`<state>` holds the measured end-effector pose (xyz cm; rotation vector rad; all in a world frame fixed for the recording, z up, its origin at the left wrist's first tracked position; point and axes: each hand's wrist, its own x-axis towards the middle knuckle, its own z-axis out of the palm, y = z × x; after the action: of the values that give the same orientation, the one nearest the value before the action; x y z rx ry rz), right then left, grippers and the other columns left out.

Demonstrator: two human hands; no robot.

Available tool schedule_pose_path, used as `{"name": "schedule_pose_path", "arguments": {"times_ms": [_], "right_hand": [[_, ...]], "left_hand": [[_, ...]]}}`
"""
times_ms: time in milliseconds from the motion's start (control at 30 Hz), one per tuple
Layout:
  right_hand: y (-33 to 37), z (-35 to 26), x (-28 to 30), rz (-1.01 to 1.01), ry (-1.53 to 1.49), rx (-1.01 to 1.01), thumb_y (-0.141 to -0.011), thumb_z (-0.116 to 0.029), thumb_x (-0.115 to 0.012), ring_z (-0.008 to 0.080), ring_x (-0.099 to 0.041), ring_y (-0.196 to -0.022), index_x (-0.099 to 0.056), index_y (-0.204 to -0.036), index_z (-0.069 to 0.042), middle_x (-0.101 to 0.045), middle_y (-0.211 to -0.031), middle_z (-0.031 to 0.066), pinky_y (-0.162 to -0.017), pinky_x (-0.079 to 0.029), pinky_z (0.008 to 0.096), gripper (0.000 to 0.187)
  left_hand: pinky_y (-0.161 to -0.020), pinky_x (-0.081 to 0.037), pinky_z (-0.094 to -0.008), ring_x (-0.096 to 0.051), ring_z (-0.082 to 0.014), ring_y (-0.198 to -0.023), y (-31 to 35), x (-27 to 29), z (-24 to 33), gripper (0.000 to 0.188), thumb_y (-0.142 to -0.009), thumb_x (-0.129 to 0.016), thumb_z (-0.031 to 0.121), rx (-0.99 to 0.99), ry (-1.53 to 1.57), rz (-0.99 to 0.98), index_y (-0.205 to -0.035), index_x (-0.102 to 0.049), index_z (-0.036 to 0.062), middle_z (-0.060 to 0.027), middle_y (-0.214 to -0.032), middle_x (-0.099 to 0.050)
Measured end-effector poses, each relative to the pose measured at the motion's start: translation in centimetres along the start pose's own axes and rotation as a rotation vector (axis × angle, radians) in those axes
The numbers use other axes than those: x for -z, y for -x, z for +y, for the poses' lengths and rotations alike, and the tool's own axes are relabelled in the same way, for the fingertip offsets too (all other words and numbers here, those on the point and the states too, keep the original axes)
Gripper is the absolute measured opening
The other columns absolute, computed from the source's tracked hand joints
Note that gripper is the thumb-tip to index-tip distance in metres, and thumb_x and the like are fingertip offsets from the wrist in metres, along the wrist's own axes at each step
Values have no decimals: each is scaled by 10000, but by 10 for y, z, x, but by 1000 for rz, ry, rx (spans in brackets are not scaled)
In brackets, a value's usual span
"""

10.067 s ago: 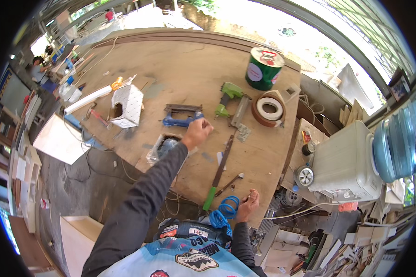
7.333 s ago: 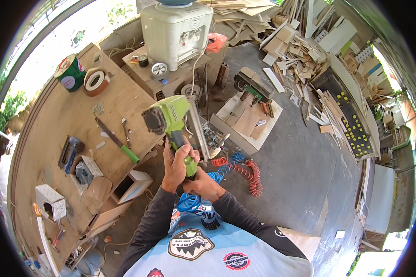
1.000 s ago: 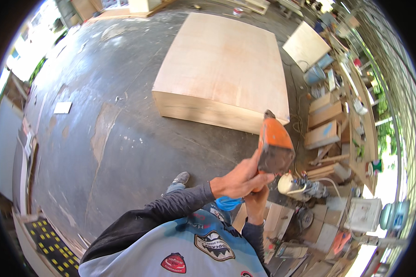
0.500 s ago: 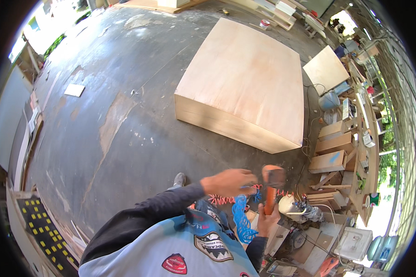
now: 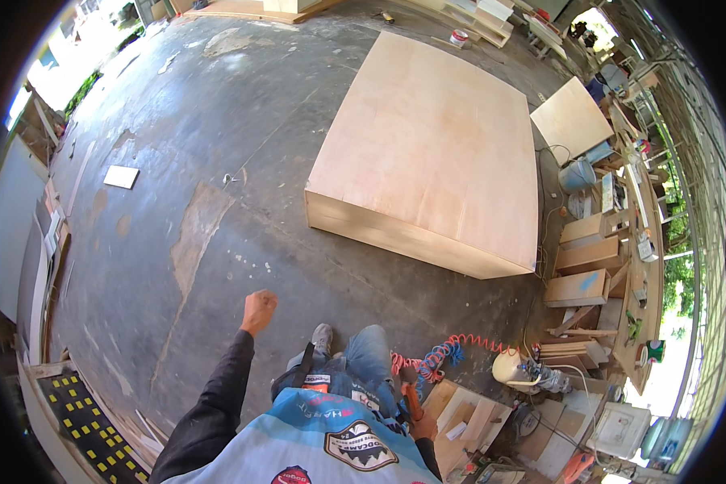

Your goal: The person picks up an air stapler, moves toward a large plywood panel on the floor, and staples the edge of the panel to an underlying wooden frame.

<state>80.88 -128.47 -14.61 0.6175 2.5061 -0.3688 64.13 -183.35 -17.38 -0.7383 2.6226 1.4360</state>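
Carrying an orange tool (image 5: pixel 414 402) low beside the body, in the right hand (image 5: pixel 424 426).

Closing the right hand round the orange part, though partly hiding the exact finger wrap; curling the left hand (image 5: pixel 260 310) into a loose fist, showing nothing held. Holding the tool above the floor, appearing just beside the left edge of the low wooden unit (image 5: pixel 493 396). Probably handling as stiff, hard and fairly heavy toward the dark head, not fragile or very slippery; likely wanting a full-palm grip round the orange part.
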Motion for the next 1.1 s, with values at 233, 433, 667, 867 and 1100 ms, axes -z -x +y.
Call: {"name": "schedule_pose_path", "arguments": {"times_ms": [233,433,667,867,1100], "right_hand": [[-80,-15,-3,-3,98,-73,-732,-438,-795,439,-689,-892,-645,-997,-99,-720,-885,208,-793,-517,558,456],[-172,-55,1,-3,237,-70,-753,-353,-802,408,-682,-963,-629,-1015,-92,-706,-973,213,-823,-513,536,408],[-303,-61,-51,98,313,-114,-764,-323,-824,404,-675,-963,-574,-1213,-152,-633,-1058,211,-817,-519,504,541],[-405,-80,-124,124,92,-270,-819,-301,-697,422,-657,-1030,-568,-1179,-148,-636,-1097,228,-846,-536,535,412],[-502,-86,-262,472,-205,-469,-845,-338,-659,440,-657,-1017,-568,-1209,-177,-613,-1179,228,-835,-536,552,408]], "left_hand": [[-717,-553,-372,-715,-279,-741,-122,-47,45,159,-797,-658,69,-94,20,140,-917,-747,14,-176,-791,-719],[-782,-554,-395,-700,-319,-805,-226,-67,23,184,-819,-684,72,-62,-112,233,-982,-755,24,-164,-893,-726],[-1010,-459,-434,-593,-397,-1166,-346,-126,-9,444,-916,-700,204,-126,-59,494,-1287,-613,-25,-250,-1289,-603],[-1071,-410,-433,-550,-354,-1237,-428,-184,-106,533,-1003,-589,319,-280,206,612,-1389,-528,-43,-224,-1350,-570],[-1066,-416,-398,-539,-291,-1227,-471,-202,-145,564,-1069,-453,418,-498,499,901,-1401,-522,-32,-163,-1423,-530]]}}
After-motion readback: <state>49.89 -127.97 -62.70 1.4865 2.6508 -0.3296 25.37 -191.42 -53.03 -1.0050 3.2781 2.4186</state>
